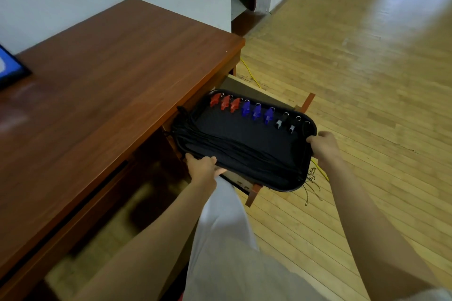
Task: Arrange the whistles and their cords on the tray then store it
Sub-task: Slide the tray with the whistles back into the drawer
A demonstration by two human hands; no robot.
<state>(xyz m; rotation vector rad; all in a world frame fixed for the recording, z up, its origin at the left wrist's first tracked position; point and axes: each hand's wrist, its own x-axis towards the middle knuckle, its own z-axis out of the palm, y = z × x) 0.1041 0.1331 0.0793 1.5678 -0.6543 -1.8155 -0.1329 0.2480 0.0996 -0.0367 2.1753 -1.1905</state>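
whistles (254,111) in a row along the tray's (244,129) far edge, cords (232,150) along the near edge, desk drawer (244,85) underneath

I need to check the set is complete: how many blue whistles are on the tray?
3. The blue whistles sit side by side mid-row along the tray's far edge, between the red whistles and the black whistles. None of the blue ones looks hidden.

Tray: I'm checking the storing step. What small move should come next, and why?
Probably ease the tray level down into the open drawer: the left hand and right hand grip its edges over it, though cord ends overhanging one corner might snag.
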